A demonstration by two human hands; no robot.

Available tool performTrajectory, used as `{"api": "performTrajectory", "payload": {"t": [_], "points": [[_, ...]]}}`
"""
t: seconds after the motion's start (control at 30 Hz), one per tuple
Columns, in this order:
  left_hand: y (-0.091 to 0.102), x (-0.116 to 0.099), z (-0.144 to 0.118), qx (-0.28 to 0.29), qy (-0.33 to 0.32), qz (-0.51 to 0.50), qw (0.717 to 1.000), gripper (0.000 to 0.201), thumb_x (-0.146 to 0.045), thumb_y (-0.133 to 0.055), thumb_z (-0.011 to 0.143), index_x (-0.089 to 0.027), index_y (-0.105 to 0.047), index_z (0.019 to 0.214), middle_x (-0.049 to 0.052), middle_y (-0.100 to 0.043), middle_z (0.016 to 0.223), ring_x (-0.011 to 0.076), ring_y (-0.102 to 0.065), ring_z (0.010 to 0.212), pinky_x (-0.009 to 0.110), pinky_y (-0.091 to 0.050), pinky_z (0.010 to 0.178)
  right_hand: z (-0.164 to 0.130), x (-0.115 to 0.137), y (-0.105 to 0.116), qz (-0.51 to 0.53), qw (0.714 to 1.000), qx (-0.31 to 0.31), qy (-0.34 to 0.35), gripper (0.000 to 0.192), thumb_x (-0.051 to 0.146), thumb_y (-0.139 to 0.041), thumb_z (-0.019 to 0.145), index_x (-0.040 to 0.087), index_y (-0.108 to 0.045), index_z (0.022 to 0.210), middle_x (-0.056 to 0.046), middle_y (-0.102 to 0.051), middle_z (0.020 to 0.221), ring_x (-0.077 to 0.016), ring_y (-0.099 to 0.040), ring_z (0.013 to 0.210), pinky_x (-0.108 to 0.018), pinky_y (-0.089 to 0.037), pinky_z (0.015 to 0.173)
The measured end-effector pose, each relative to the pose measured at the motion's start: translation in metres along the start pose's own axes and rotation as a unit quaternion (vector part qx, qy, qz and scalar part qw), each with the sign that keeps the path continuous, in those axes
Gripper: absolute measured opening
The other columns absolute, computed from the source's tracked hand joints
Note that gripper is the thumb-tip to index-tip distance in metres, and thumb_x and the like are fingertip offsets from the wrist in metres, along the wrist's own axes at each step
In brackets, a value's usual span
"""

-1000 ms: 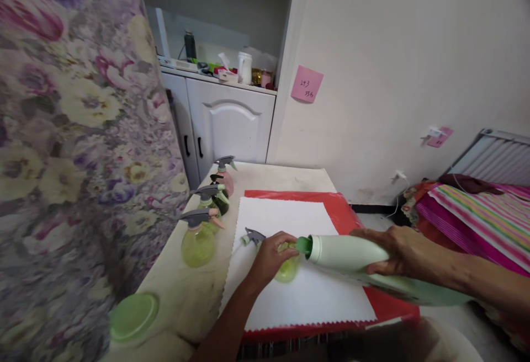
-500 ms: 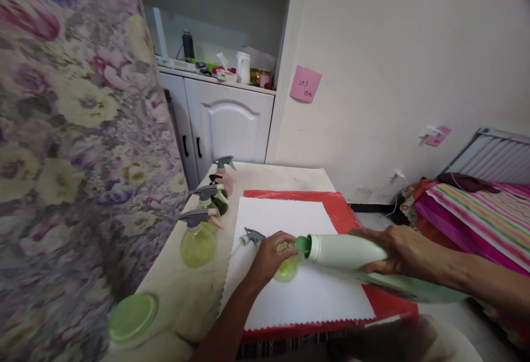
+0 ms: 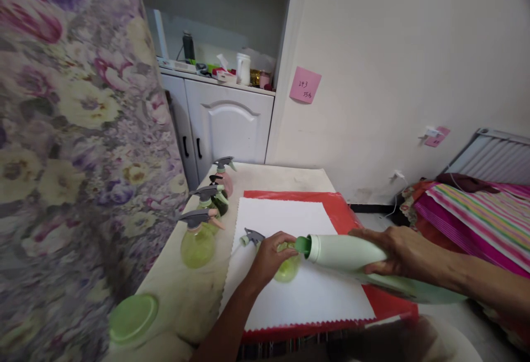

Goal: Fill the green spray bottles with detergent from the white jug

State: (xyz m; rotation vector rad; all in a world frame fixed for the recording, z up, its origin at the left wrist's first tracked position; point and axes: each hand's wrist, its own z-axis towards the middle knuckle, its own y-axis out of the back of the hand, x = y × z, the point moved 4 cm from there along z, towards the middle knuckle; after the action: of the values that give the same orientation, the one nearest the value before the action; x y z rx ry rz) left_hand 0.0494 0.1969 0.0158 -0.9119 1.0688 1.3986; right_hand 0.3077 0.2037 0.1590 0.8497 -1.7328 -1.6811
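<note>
The left hand curls closed round the small yellow bottle at six o'clock, likely steadying it; at its three o'clock the right hand clasps the tilted pale-green bottle (seemingly for pouring)

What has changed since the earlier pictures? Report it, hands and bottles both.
Nothing has visibly moved, been taken hold of or let go. The left hand still holds the yellow-green bottle, the right hand the tilted pale green container; the loose spray head lies where it was.
</note>
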Motion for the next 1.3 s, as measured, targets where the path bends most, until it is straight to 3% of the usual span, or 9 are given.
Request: {"api": "performTrajectory", "payload": {"t": [1.3], "points": [[-0.0010,0.0005,0.0010,0.002,0.001,0.003,1.000,0.014,-0.020,-0.069,0.073,-0.021,-0.071,0.087,0.002,-0.068,0.089,0.0206,-0.062,0.089,0.030,-0.043,0.084,0.0026,0.0080,0.0079,0.014,0.999,0.027,-0.017,0.063,0.063,-0.049,0.085,0.020,-0.053,0.131,-0.005,-0.069,0.063,-0.0190,-0.063,0.051,-0.025,-0.037,0.048]]}}
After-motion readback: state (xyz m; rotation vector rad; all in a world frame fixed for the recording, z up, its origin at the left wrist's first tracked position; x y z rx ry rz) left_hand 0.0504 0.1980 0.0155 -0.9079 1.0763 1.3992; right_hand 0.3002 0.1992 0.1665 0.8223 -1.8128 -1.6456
